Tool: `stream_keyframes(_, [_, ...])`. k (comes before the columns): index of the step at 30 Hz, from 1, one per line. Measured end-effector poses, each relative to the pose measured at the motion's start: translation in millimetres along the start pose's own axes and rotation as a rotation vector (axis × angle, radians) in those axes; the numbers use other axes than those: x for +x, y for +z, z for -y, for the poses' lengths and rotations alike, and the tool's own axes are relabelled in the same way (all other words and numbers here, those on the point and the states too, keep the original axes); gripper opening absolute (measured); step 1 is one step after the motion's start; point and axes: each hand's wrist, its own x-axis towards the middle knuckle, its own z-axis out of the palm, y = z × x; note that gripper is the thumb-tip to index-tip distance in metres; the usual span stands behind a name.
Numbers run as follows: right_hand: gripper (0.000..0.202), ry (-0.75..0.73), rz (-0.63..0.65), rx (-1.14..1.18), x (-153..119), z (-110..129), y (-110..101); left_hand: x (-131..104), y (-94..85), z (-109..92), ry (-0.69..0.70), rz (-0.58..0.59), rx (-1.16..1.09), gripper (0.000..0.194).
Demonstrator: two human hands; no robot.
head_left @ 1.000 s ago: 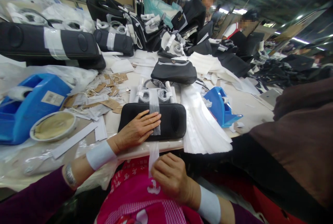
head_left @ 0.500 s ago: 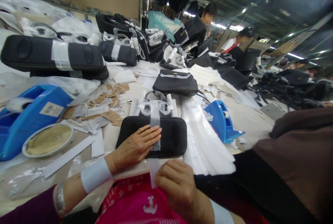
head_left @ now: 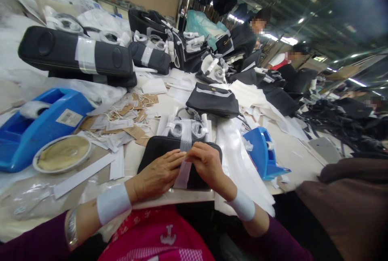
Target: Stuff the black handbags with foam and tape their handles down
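A black bag (head_left: 154,149) lies on its side at the table's front edge. Around its middle runs a white translucent strip (head_left: 182,177). My left hand (head_left: 159,172) rests flat on the bag, fingers stretched out to the strip. Over the same strip, my right hand (head_left: 206,162) is closed in a pinch, its fingertips beside those of the left. What lies right under the right fingertips is partly hidden. Behind the bag sit wrapped handles or straps (head_left: 198,129) in clear film.
Blue tape dispensers stand left (head_left: 45,127) and right (head_left: 263,151). A shallow dish of pale paste (head_left: 62,153), brown paper tags (head_left: 136,131) and white sheets (head_left: 233,160) lie near the bag. Another black bag (head_left: 212,101) is behind. Coworkers are at the back.
My right hand has moved from near my body up onto the bag, bringing the strip's lower end with it. The left hand stays flat on the bag. The view has shifted slightly.
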Motion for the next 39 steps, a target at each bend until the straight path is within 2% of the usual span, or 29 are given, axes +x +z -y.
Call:
stream_keyframes(5, [0.019, 0.029, 0.056, -0.008, 5, -12, 3, 0, 0.8, 2, -0.014, -0.070, -0.039, 0.041])
stream_keyframes(10, [0.015, 0.030, 0.119, -0.061, 9, -17, 4, -4, 7.7, 4, -0.142, -0.180, -0.091, 0.035])
stream_keyframes(18, [0.014, -0.056, 0.150, -0.308, 16, -18, 7, -3, 12.1, 5, -0.164, -0.127, -0.068, 0.040])
stream_keyframes(27, [0.006, -0.178, 0.180, -0.353, 19, -24, 10, -3, 12.1, 4, -0.165, -0.067, -0.005, 0.033])
stream_keyframes(34, [0.011, -0.218, 0.343, -0.395, 22, -26, 5, -4, 13.0, 4, -0.149, -0.056, 0.038, 0.035])
stream_keyframes(39, [0.014, -0.160, 0.462, -0.448, 28, -21, 4, -5, 14.6, 5, -0.131, -0.051, 0.075, 0.036])
